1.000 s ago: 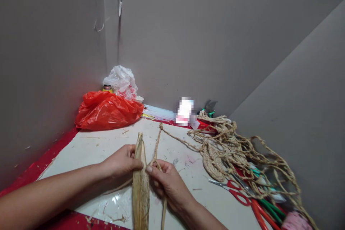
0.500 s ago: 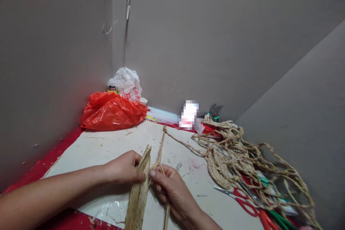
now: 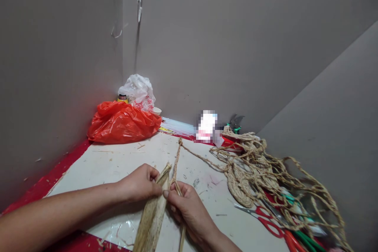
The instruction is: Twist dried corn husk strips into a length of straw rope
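Note:
My left hand (image 3: pixel 141 184) pinches the upper end of a wide dry husk leaf (image 3: pixel 153 214) that runs down toward me. My right hand (image 3: pixel 186 208) grips the near end of a braided straw cord (image 3: pixel 176 157) together with thin straw strips. Thumb and fingertips of both hands meet at the leaf's edge. The cord stretches away over the white table top (image 3: pixel 112 161) and bends right into a heap of braided cord (image 3: pixel 254 165).
A red plastic bag (image 3: pixel 124 126) and a white plastic bag (image 3: pixel 137 91) lie in the far left corner. Red-handled scissors (image 3: pixel 265 217) and green-handled tools lie under the cord heap at right. Grey partition walls close in the table on three sides.
The husk leaf's top has dropped lower and tilted right toward the cord. Both hands stayed together and shifted slightly right in the picture as the view moved.

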